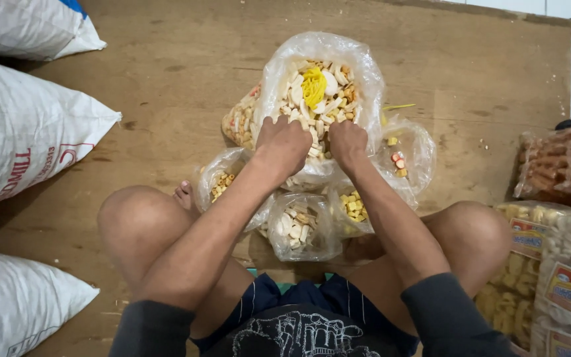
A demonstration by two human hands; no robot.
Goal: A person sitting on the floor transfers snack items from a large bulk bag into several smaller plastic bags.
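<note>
- The left hand (284, 143) is curled shut into the near edge of the large clear bag of mixed crackers (318, 99), fingers buried in the pale pieces, so it looks to be gripping a handful or the bag's rim; which of the 2 I cannot tell.
- Far left, 3 white woven sacks (24, 135) lie along the edge of the wooden board floor (166, 73), well apart from the hands.
- Just left of the left forearm sits a small clear bag of yellowish crackers (219, 184), beside a bare foot (184, 194).
- The large bag stands in the middle, far from the body, mouth open upward, with a knot of bright yellow crackers (313, 86) on top.
- Near the body, between the knees, 2 more small bags (299, 225) hold mixed pieces, touching the large bag's base.
- The right hand (346, 142) is likewise closed, knuckles up, pressed on the near rim of the large bag, just beside the left hand.
- To its right, another small bag (404, 155) holds only a few pieces.
- Far right, sealed packs of snacks (563, 264) are stacked.
- By my judgement the step in hand is drawing crackers from the large bag; the next move calls for lifting a portion clear without spilling and dropping it into 1 small bag.
</note>
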